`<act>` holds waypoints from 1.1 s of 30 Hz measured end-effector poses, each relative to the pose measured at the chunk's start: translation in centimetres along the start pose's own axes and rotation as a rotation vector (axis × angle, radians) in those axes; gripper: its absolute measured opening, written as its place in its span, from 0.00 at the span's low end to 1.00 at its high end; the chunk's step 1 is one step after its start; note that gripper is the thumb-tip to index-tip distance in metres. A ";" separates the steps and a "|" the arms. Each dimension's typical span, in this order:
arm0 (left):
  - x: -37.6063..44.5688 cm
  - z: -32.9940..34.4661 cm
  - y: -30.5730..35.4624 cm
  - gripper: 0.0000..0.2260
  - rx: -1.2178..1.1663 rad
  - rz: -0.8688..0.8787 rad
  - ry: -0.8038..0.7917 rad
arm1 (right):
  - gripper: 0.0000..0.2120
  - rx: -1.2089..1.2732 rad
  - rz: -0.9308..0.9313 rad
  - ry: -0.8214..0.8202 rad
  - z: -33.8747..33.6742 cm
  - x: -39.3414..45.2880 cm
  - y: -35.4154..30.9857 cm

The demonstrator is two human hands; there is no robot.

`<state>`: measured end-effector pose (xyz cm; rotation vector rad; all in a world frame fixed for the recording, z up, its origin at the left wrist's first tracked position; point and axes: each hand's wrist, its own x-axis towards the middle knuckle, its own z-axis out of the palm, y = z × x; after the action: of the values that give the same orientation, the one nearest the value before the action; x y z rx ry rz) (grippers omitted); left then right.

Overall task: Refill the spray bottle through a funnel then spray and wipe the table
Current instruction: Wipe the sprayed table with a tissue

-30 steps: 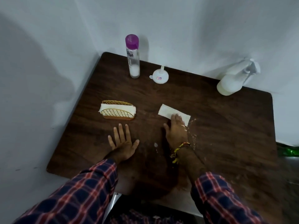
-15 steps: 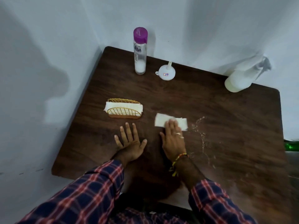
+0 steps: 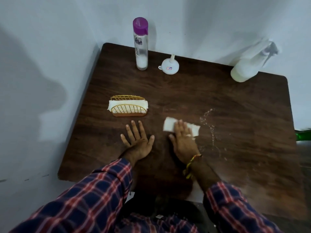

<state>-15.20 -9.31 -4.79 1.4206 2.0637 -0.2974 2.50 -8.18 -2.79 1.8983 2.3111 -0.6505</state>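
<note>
The right hand is pressing its straight fingers flat on a folded white paper napkin, which is lying on the dark wooden table beside scattered droplets. The left hand is resting spread and flat. The white translucent spray bottle is standing at the far right corner, the small white plastic funnel upside down beside a tall clear purple-capped bottle.

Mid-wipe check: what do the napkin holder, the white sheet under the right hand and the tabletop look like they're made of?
Napkin holder: thin gold-coloured wire, likely painted or plated metal, seen in its open arched grid. White sheet: soft paper tissue, matte and creased, flattened under the right hand. Table: dark wood-grain surface, smooth; solid wood or laminate cannot be told.
</note>
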 end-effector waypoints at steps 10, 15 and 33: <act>-0.8 -1.1 0.2 0.34 -0.035 0.029 -0.050 | 0.33 -0.074 -0.142 -0.118 2.8 -4.8 -4.0; -1.2 -1.4 0.2 0.34 -0.012 0.038 -0.073 | 0.35 -0.058 0.067 0.011 3.0 -5.2 -1.0; -6.2 3.4 -1.1 0.33 0.124 0.289 0.144 | 0.35 -0.030 0.110 0.081 4.3 -6.8 -0.2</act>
<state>-13.48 -16.20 -3.98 1.8386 1.9440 -0.2110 2.96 -16.03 -4.40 2.0574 2.2283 -0.5337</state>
